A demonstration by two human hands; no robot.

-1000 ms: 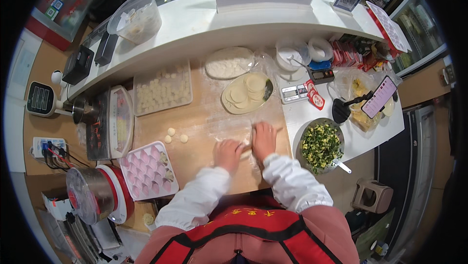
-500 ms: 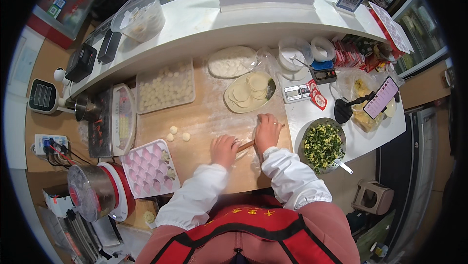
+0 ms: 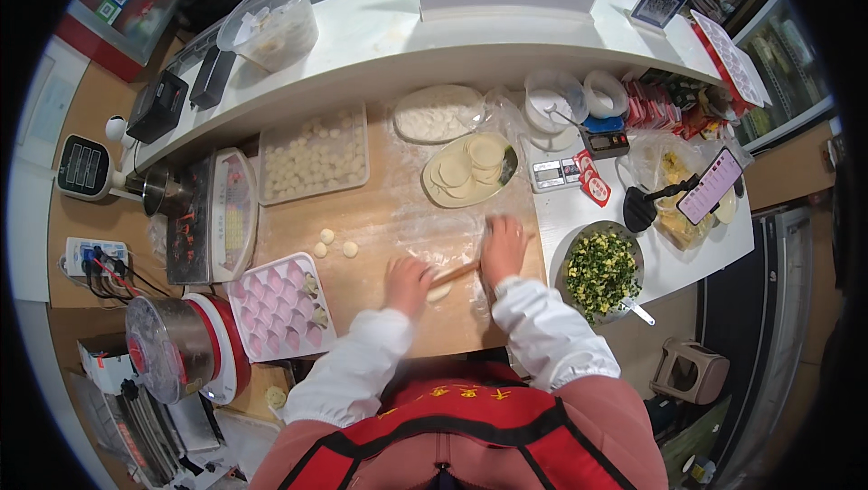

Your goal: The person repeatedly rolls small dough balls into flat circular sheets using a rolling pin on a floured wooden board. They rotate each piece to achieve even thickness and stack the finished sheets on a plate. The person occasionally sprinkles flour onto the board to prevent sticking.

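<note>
A brown wooden rolling pin (image 3: 457, 271) lies aslant on the floured wooden board (image 3: 362, 309). My right hand (image 3: 503, 250) rests over its right part, gripping it. At the other end of the pin is my left hand (image 3: 409, 284), fingers bent around that end, which they largely hide. Under the pin, beside the left fingers, a pale dough wrapper (image 3: 438, 293) shows in part. Three small dough balls (image 3: 349, 249) sit left of my left hand. Beyond my hands, an oval metal plate (image 3: 507, 164) carries stacked round wrappers (image 3: 463, 166).
A clear tray of dough balls (image 3: 312, 154) and a dish of flour (image 3: 438, 113) stand at the back. Left is a white tray (image 3: 280, 306) with pink hollows. On the right are a bowl of chopped green filling (image 3: 604, 273), a scale (image 3: 553, 175) and a phone (image 3: 710, 185) on a stand.
My hands have moved slightly apart along the rolling pin, so more of it shows between them. The whole view has shifted a little, and the dough balls have stayed put.
</note>
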